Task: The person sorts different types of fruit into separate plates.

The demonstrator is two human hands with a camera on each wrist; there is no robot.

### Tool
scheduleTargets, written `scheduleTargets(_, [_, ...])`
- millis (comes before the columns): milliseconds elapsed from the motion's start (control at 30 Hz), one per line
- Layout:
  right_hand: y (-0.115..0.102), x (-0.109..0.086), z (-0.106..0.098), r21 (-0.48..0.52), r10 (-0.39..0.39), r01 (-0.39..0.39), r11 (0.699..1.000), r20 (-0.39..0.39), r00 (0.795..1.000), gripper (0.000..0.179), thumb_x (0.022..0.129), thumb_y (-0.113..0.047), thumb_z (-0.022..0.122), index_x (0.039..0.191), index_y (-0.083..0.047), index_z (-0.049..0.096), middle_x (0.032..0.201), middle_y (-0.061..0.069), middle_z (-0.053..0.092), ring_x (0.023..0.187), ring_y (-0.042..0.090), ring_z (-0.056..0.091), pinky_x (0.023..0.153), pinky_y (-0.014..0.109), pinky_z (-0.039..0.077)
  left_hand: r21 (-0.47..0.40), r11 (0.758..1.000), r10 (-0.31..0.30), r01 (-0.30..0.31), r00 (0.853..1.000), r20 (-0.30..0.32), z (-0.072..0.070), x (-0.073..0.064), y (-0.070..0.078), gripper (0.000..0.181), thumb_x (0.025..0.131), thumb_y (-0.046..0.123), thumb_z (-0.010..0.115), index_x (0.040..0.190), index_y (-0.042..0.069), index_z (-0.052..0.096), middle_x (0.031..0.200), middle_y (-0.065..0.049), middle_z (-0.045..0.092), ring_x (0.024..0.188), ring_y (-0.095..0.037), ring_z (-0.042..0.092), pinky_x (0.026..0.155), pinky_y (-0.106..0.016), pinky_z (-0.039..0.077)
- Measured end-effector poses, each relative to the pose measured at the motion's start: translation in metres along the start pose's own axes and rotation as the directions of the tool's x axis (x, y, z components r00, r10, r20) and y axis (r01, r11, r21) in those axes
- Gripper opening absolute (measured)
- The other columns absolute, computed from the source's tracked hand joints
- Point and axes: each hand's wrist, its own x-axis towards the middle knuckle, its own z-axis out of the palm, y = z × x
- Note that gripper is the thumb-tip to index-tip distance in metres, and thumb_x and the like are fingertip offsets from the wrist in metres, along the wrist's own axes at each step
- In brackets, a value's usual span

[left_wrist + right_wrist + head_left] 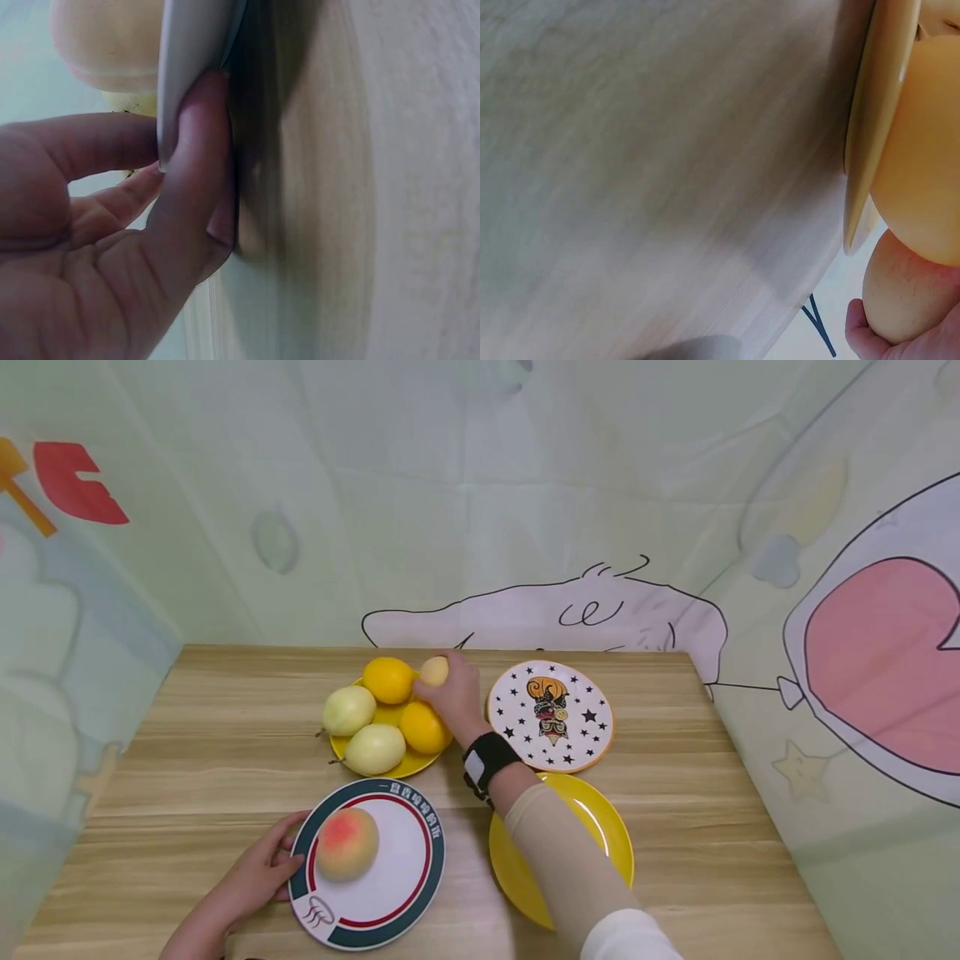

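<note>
Peach (433,671) is sitting in the right hand (457,695), fingers curled; the left hand (258,870) is pinching a plate (402,860).

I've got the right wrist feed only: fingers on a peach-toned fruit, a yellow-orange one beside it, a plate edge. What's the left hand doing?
Observer: The left hand grips the left rim of a white plate with a dark teal border.
Operator: Anything on that plate?
Observer: Yes, one peach with a red blush, toward the plate's left side.
Operator: And what lies just to the right of the right hand?
Observer: In the head view, a white plate with black stars.
</note>
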Motion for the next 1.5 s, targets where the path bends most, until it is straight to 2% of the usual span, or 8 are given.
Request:
scheduleTargets(167, [-0.002,0.001,-0.005,-0.023,0.001,-0.002,1.000,-0.009,1.000,0.057,0.072,-0.026,0.076,0.123,-0.012,0.054,0.112,0.005,0.058,0.099,0.022,0.052,0.083,0.035,0.052,-0.014,1.000,0.001,-0.001,1.000,0.008,0.000,0.000,0.000,0.058,0.092,-0.007,0.046,0.145,0.005,0.027,0.106,-0.019,0.045,0.079,-0.021,0.055,0.058,-0.036,0.057])
scheduleTargets(367, [0.000,0.003,-0.012,0.009,0.005,-0.005,1.000,-0.010,1.000,0.056,0.072,-0.027,0.075,0.122,-0.015,0.053,0.110,0.003,0.057,0.094,0.021,0.054,0.077,0.034,0.053,-0.022,1.000,0.003,-0.002,1.000,0.012,0.000,0.000,0.000,0.058,0.092,-0.008,0.045,0.145,0.005,0.027,0.106,-0.019,0.045,0.079,-0.021,0.055,0.058,-0.036,0.057])
scheduleTargets(600, [-0.003,0.000,-0.023,0.030,-0.004,0.004,1.000,-0.011,1.000,0.056,0.072,-0.028,0.075,0.122,-0.015,0.051,0.112,0.003,0.054,0.095,0.022,0.053,0.078,0.034,0.053,-0.019,1.000,0.005,-0.005,1.000,0.009,0.000,0.000,0.000,0.058,0.092,-0.008,0.045,0.145,0.005,0.027,0.107,-0.019,0.047,0.079,-0.021,0.056,0.058,-0.036,0.057])
scheduleTargets(767, [-0.005,-0.003,-0.029,0.056,-0.035,0.036,0.998,-0.022,0.999,0.055,0.073,-0.028,0.075,0.121,-0.015,0.052,0.112,0.004,0.054,0.095,0.022,0.052,0.078,0.035,0.053,-0.007,1.000,-0.002,0.002,1.000,0.006,0.000,0.001,-0.001,0.058,0.092,-0.007,0.046,0.145,0.005,0.027,0.108,-0.019,0.048,0.079,-0.021,0.056,0.058,-0.036,0.057])
scheduleTargets(967, [-0.006,-0.007,-0.036,0.043,-0.074,0.075,0.996,-0.016,0.997,0.053,0.074,-0.030,0.075,0.120,-0.014,0.052,0.112,0.003,0.054,0.096,0.021,0.051,0.077,0.035,0.052,0.006,1.000,-0.005,0.005,1.000,-0.004,0.000,0.002,-0.002,0.058,0.092,-0.006,0.046,0.145,0.005,0.027,0.107,-0.017,0.047,0.079,-0.020,0.055,0.058,-0.035,0.057])
scheduleTargets(1233, [-0.011,-0.014,-0.045,0.045,-0.112,0.112,0.993,-0.001,0.994,0.053,0.074,-0.029,0.075,0.119,-0.014,0.053,0.112,0.004,0.054,0.098,0.022,0.050,0.077,0.036,0.053,-0.010,1.000,-0.006,0.006,1.000,-0.009,0.001,0.002,-0.002,0.058,0.092,-0.007,0.046,0.145,0.006,0.028,0.105,-0.017,0.045,0.076,-0.019,0.054,0.057,-0.035,0.057])
scheduleTargets(1500, [-0.016,-0.028,-0.051,0.082,-0.164,0.160,0.984,0.049,0.985,0.054,0.074,-0.026,0.076,0.122,-0.011,0.054,0.115,0.004,0.052,0.097,0.021,0.051,0.074,0.034,0.054,-0.015,1.000,-0.007,0.007,1.000,-0.002,0.000,0.002,-0.003,0.058,0.092,-0.007,0.046,0.146,0.005,0.027,0.107,-0.018,0.047,0.079,-0.020,0.055,0.058,-0.036,0.057])
